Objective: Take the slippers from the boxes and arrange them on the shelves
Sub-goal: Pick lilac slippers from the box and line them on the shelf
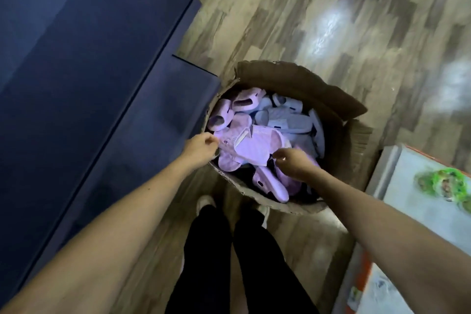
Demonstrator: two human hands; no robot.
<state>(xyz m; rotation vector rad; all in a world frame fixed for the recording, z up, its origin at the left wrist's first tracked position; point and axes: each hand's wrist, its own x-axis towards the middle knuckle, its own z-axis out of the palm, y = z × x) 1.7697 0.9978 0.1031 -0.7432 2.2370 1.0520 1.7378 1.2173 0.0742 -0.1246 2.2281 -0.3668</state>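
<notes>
An open cardboard box (339,140) stands on the floor, filled with several pink slippers (224,115) on its left and pale blue slippers (288,120) on its right. On top lies a pink pair (254,145), stacked together. My left hand (201,148) pinches its left end at the box's left rim. My right hand (293,160) pinches its near right edge, fingers curled. No shelves appear in the frame.
A dark blue sofa (89,71) fills the left side, close against the box. A white and orange box (418,211) with green items on it sits at the right. My legs (229,250) stand just before the box. Wood-pattern floor (305,20) stretches beyond.
</notes>
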